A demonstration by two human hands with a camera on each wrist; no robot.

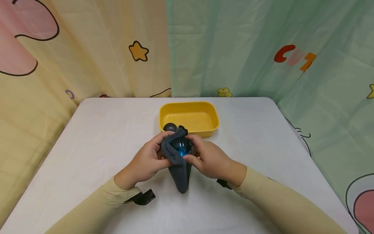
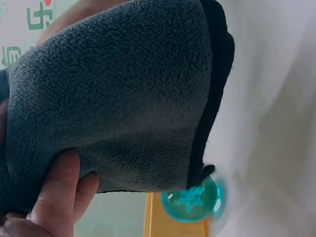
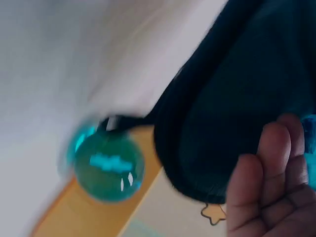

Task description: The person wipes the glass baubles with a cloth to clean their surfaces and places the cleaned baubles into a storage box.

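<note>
In the head view my left hand [image 1: 147,159] grips a dark grey cloth [image 1: 178,172] folded partly round a clear blue ball [image 1: 181,146]. My right hand [image 1: 214,161] holds that ball from the other side, thumb below and fingers above. The cloth's fleecy face and black edging [image 2: 113,84] fill much of the left wrist view. Only a sliver of the held ball [image 3: 310,148] shows in the right wrist view, beside the fingers [image 3: 274,158]. A second clear ball [image 1: 170,127] appears at the near left corner of a yellow basin; teal marks show in it [image 3: 109,165].
The yellow basin [image 1: 193,132] stands toward the back of the white-covered table [image 1: 111,130], just beyond the hands. Printed curtains [image 1: 198,48] hang behind and along both sides. Black straps [image 1: 143,197] are on the wrists.
</note>
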